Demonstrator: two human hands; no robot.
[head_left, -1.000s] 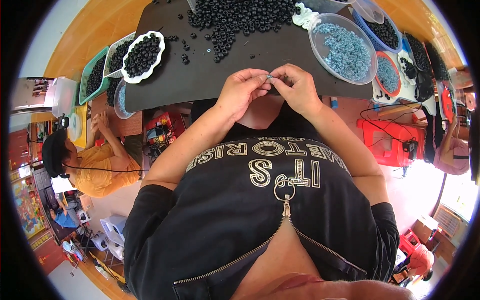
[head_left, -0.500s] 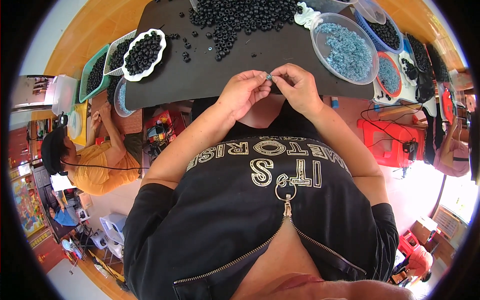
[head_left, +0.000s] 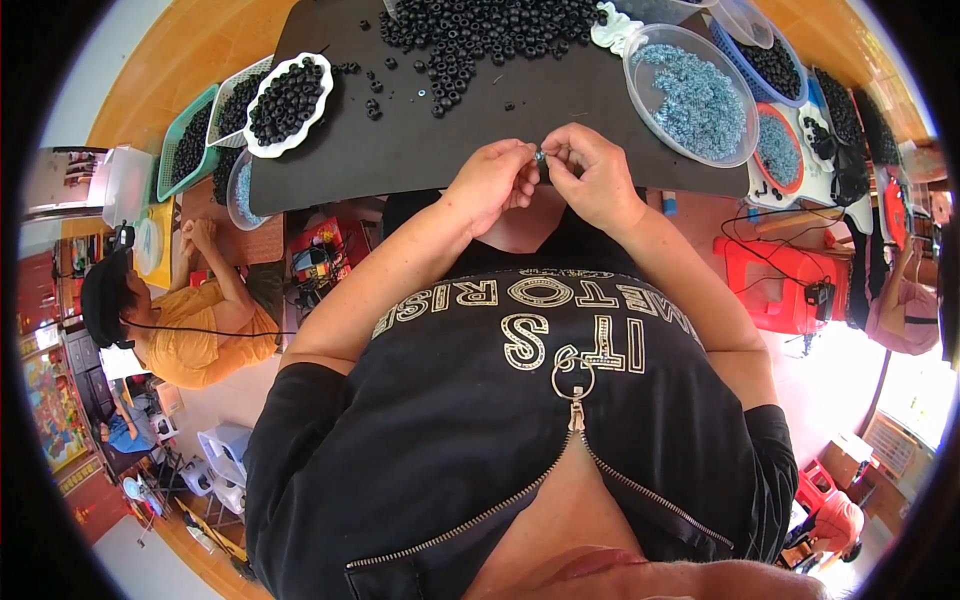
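While both hands meet at the near edge of the dark mat (head_left: pixel 440 150), the left hand (head_left: pixel 490 185) and right hand (head_left: pixel 590 175) pinch one small metal part (head_left: pixel 541 156) between fingertips, apparently to work it; black rings (head_left: pixel 480 30) lie heaped at the far edge.

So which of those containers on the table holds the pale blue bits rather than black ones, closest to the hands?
The big clear round bowl right of the hands; the white dish holds black rings.

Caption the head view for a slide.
Both hands, left and right, pinch a tiny part over a dark mat strewn with black rings.
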